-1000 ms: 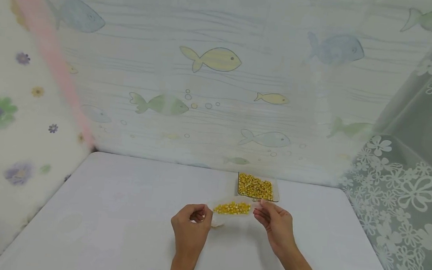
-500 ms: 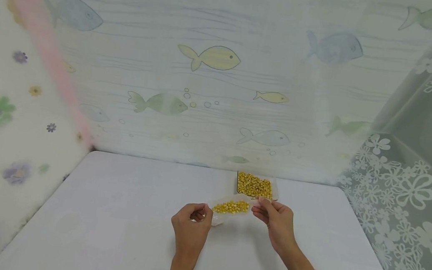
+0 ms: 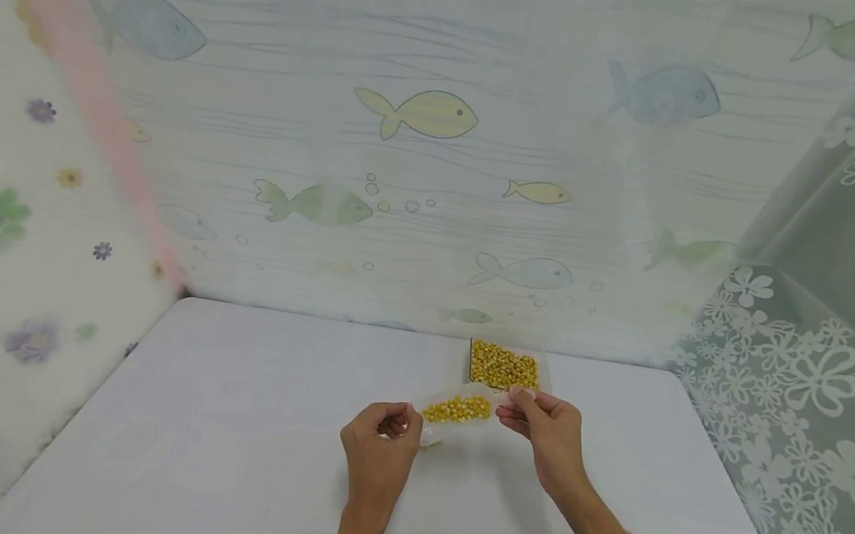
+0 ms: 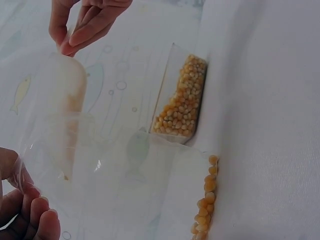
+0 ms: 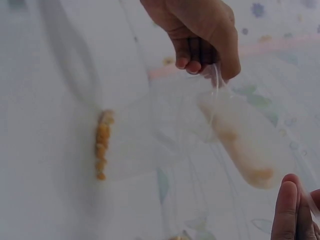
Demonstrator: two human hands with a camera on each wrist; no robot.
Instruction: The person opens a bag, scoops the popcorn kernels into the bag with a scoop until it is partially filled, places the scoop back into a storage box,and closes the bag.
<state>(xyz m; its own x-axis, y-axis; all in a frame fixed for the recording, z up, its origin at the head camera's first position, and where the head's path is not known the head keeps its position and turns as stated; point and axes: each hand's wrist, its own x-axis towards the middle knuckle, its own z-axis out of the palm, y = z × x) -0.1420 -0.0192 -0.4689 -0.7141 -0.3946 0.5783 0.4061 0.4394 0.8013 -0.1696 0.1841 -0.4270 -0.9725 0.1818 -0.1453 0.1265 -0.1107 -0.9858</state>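
A clear plastic bag (image 4: pixel 130 185) hangs over the table, held between both hands. Yellow corn kernels (image 3: pixel 458 408) lie along its bottom; in the left wrist view they line up at the bag's lower edge. My left hand (image 3: pixel 380 450) pinches the left top edge between thumb and fingers. At the opposite edge, my right hand (image 3: pixel 549 441) pinches the bag with thumb and index finger. A whitish oval patch (image 5: pixel 240 140) shows near the bag's mouth in the right wrist view; I cannot tell what it is.
Behind the bag, a clear rectangular container (image 4: pixel 166 90) filled with corn kernels stands near the table's back edge. The table (image 3: pixel 201 417) is white. A fish-print curtain (image 3: pixel 431 218) rises behind it, and a grey flowered sheer curtain (image 3: pixel 824 344) hangs at the right.
My right hand has risen slightly and moved a little left. The bag and its kernels now slant up toward the right. My left hand has barely moved and both grips remain.
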